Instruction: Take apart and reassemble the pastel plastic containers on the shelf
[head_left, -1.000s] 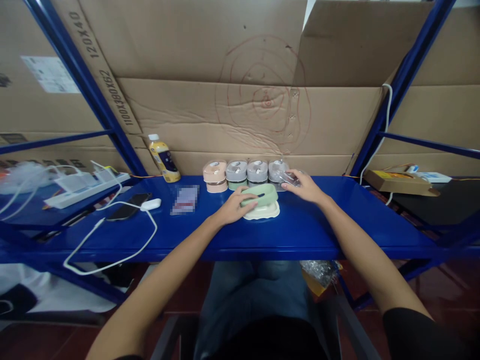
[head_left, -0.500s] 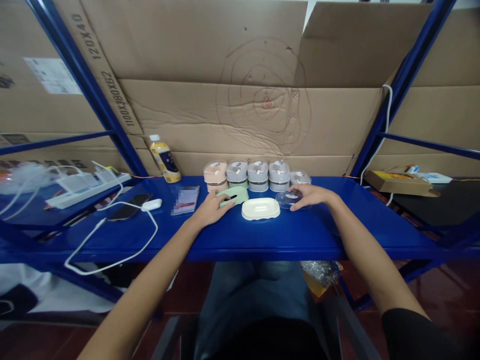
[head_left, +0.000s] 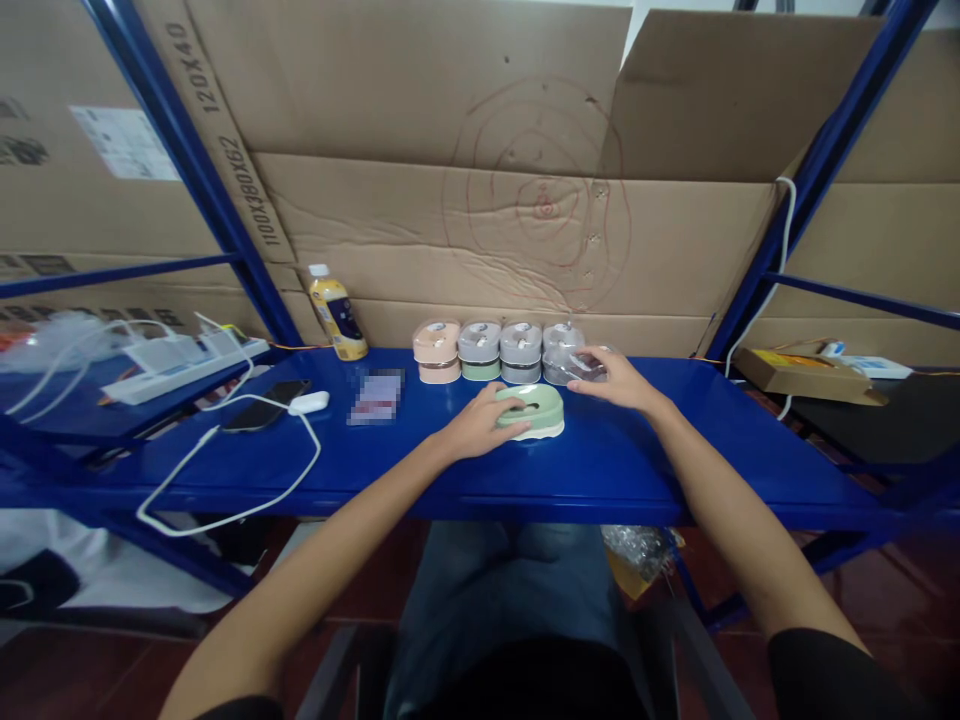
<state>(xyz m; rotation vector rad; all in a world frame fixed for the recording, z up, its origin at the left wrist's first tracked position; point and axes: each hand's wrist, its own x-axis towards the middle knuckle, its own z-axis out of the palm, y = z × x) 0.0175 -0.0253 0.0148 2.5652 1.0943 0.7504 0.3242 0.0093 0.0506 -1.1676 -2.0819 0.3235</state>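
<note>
My left hand (head_left: 484, 425) grips a green oval tray with a slot in its middle (head_left: 551, 402), fingers over its left side. Under that green tray sits a cream oval base (head_left: 551, 432), of which only the lower rim shows. At the right end of a row of lidded boxes, my right hand (head_left: 619, 382) has its thumb and fingers closed round a clear plastic lid (head_left: 589, 368). Its outline blends with the clear plastic behind. The row holds a pink box (head_left: 436, 350), a green-based box (head_left: 480, 350) and grey boxes (head_left: 520, 350), all with clear tops.
Left on the blue table (head_left: 420, 475) are a yellow drink bottle (head_left: 339, 315), a pixelated phone (head_left: 376, 397), a dark phone (head_left: 266, 408), a white cable (head_left: 311, 465) and a power strip (head_left: 184, 372). Cardboard (head_left: 360, 220) stands behind; an open carton (head_left: 810, 375) lies right.
My left hand has carried the green tray right, onto the cream base. My right hand has taken the clear lid from the table back toward the row. The view has shifted slightly.
</note>
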